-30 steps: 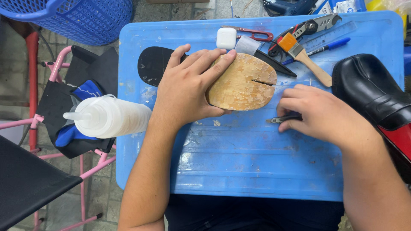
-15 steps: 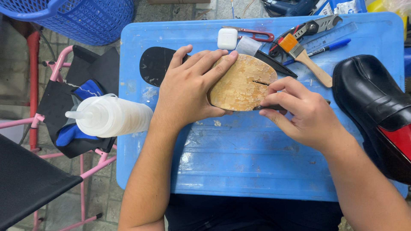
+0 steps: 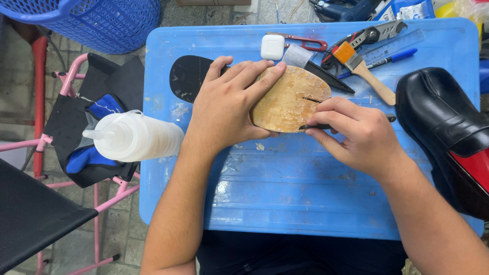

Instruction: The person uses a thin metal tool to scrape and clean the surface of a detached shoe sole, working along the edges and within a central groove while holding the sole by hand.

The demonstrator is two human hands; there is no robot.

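At frame centre, the left hand (image 3: 224, 109) presses flat on the tan, rounded sole piece (image 3: 291, 99) on the blue plastic counter (image 3: 285, 193); the right hand (image 3: 356, 135), its grip closed on a thin dark blade tool (image 3: 326, 126), works the piece's lower right edge. A slip could nick the left fingertips close by. Compared with a second ago, the right hand has moved up from the counter onto the edge.

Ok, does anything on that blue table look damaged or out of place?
The tan sole piece under the left hand has a dark slit running in from its right edge, near the right hand with its thin dark tool. The blue table is scuffed and stained. Nothing spilled.
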